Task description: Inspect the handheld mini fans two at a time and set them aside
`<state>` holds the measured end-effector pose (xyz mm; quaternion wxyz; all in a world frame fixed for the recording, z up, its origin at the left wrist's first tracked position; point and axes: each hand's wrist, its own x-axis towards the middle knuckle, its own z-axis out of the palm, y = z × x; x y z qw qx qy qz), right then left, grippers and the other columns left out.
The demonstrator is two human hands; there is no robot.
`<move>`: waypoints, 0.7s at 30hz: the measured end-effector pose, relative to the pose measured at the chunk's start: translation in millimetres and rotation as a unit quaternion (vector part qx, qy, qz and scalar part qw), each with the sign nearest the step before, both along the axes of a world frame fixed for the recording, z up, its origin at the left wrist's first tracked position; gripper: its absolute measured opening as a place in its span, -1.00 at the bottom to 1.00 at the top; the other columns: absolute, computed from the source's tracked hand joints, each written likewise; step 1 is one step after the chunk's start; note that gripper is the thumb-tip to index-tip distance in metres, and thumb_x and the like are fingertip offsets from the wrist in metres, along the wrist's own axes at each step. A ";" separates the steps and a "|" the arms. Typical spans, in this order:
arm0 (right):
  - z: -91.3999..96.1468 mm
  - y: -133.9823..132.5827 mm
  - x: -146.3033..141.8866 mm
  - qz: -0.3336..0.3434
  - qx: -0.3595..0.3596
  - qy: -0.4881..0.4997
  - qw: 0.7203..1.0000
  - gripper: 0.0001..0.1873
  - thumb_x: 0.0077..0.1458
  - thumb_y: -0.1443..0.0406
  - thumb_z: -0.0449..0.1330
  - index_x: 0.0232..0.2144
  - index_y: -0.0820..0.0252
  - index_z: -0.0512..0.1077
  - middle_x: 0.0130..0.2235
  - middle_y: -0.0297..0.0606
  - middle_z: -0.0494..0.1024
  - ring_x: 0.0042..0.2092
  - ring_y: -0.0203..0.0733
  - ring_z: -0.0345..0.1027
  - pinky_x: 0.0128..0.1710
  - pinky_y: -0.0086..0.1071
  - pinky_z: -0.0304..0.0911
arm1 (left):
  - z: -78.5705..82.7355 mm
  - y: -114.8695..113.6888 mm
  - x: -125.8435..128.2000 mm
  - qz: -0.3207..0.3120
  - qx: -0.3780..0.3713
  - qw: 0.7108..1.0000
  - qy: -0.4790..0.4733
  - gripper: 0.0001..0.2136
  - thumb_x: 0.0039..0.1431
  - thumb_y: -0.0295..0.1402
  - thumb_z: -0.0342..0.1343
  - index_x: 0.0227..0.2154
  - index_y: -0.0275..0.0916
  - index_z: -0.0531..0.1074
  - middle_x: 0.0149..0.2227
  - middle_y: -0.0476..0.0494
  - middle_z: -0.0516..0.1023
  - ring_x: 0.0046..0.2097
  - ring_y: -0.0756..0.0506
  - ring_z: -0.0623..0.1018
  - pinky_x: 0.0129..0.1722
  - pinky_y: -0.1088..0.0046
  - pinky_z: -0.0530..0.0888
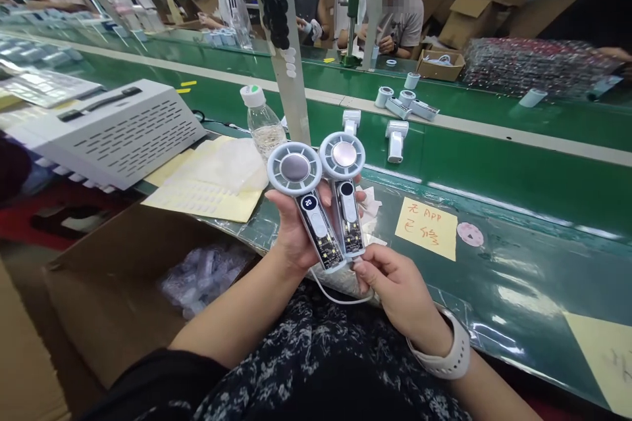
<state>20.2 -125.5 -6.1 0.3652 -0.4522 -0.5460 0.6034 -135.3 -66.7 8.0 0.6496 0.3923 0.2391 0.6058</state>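
Nearest to the camera is the person's dark flowered garment (316, 368), and above it the two forearms come forward. The left hand (296, 233) holds up two fans together, just over the front edge of the desk (513, 276). Its fingers (355, 196) curl closely around both handles. The right hand (399, 283) is half closed, and its fingertips (359, 265) are at the bottom of the right fan (342, 155). I cannot tell if they grip this fan or only touch it.

The left fan (295, 168) has a round head with a pale ring and a grey disc, and its small screen shows 20. The right fan has a pinker metal disc and a dark screen. Both have clear handles, with circuit boards visible inside.

The main risk is a drop. One hand carries both smooth handles, so a small slip could send a fan onto the desk edge or down into the cardboard box (108, 289) at the near left corner. The heads are almost touching, so a knock could scratch them. A thin white cable (340, 297) also hangs below the handles and could catch on a finger, but I cannot see where it joins.
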 end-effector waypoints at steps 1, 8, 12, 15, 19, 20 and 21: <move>-2.3 -1.3 -2.4 -0.026 0.011 0.006 1.000 -0.57 0.17 -0.02 0.22 -0.56 0.12 0.34 -0.59 -0.37 0.41 -0.49 -0.24 0.27 -0.42 -0.34 0.16 | -0.3 -0.9 2.3 -0.002 0.009 1.000 -0.002 -0.34 -0.01 0.44 -0.09 -0.51 -0.17 0.25 -0.07 -0.17 0.57 0.03 -0.26 0.58 -0.09 0.07 0.60; -11.1 -13.0 -7.2 -0.080 0.013 0.021 0.997 -0.55 0.27 -0.04 0.13 -0.51 0.11 0.31 -0.56 -0.38 0.36 -0.48 -0.24 0.23 -0.40 -0.35 0.17 | -9.7 -6.7 12.5 -0.005 0.007 1.000 0.014 -0.32 -0.08 0.46 -0.04 -0.48 -0.17 0.28 -0.03 -0.20 0.56 0.08 -0.31 0.55 -0.06 0.09 0.59; -5.5 -12.8 8.1 -0.052 0.125 0.006 0.991 -0.62 0.33 0.05 0.06 -0.47 0.10 0.33 -0.31 -0.23 0.44 -0.23 -0.11 0.34 -0.20 -0.25 0.28 | -7.3 -2.0 8.0 -0.003 0.002 1.000 -0.018 -0.34 -0.02 0.43 -0.05 -0.35 -0.14 0.39 -0.05 -0.19 0.58 0.08 -0.33 0.56 -0.06 0.06 0.59; -1.5 -9.8 21.4 -0.074 0.197 -0.053 0.976 -0.62 0.33 0.11 0.05 -0.52 0.11 0.29 0.00 -0.11 0.45 0.03 0.03 0.33 0.03 -0.08 0.26 | -2.3 1.2 2.1 0.031 0.007 0.999 -0.017 -0.41 0.11 0.31 -0.04 -0.21 -0.14 0.45 -0.07 -0.20 0.60 0.08 -0.31 0.57 -0.02 0.08 0.58; -1.0 -2.7 29.1 -0.181 0.201 -0.149 0.951 -0.75 0.30 0.09 0.09 -0.09 0.04 0.40 0.31 -0.08 0.24 0.32 0.14 0.08 0.26 0.13 0.03 | -5.0 -9.2 -1.1 -0.041 0.019 0.999 0.019 -0.54 0.07 0.03 0.23 -0.06 -0.13 0.49 0.04 -0.18 0.58 0.08 -0.30 0.57 0.05 0.10 0.56; -1.4 -1.1 29.3 -0.179 0.192 -0.140 0.955 -0.61 0.30 0.07 0.09 0.12 0.01 0.30 0.35 -0.08 0.18 0.36 0.12 0.03 0.29 0.15 -0.01 | -8.0 -14.5 -0.9 -0.080 0.029 0.996 0.035 -0.53 0.00 -0.04 0.32 -0.04 -0.11 0.50 0.06 -0.17 0.57 0.08 -0.30 0.57 0.06 0.10 0.56; -1.8 0.4 29.2 -0.168 0.178 -0.119 0.962 -0.39 0.30 0.05 0.09 0.31 0.00 0.05 0.38 -0.06 0.13 0.38 0.08 -0.01 0.31 0.14 -0.03 | -11.3 -20.3 -0.6 -0.127 0.043 0.990 0.054 -0.50 -0.08 -0.13 0.41 -0.03 -0.09 0.51 0.07 -0.16 0.57 0.08 -0.31 0.57 0.08 0.10 0.55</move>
